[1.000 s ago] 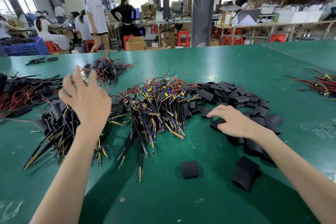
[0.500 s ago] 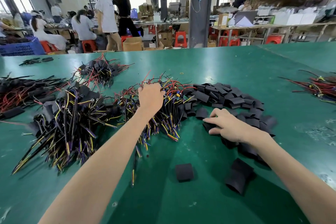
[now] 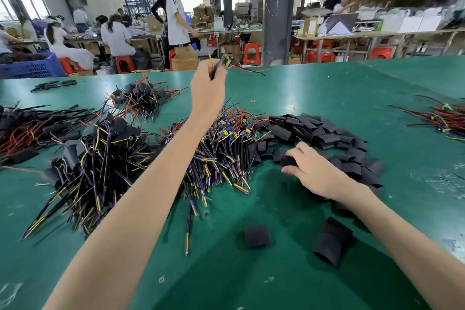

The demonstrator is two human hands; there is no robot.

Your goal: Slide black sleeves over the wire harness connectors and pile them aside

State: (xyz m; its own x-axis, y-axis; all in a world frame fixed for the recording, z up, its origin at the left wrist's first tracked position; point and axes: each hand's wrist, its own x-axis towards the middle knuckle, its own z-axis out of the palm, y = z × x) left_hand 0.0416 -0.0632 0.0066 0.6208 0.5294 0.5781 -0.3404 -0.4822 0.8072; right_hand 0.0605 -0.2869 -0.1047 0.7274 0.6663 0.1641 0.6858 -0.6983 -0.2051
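My left hand (image 3: 207, 92) is raised above the table and pinches a wire harness (image 3: 226, 62) by its wires; a small green connector board sticks up beside the fingers, red and black leads trailing right. Under it lies the pile of bare harnesses (image 3: 226, 148). At the near edge of the heap of black sleeves (image 3: 324, 133), my right hand (image 3: 314, 171) pinches one black sleeve (image 3: 288, 160). The pile of sleeved harnesses (image 3: 100, 158) lies to the left.
Two loose black sleeves (image 3: 256, 235) (image 3: 332, 241) lie near me on the green table (image 3: 302, 93). More wire bundles sit far left (image 3: 27, 126), back left (image 3: 141, 99) and far right (image 3: 445, 118). People work at benches beyond the table's far edge.
My left hand went from the sleeved pile to the bare harnesses, took one and lifted it up. My right hand stayed at the sleeve heap and closed its fingers on a sleeve.
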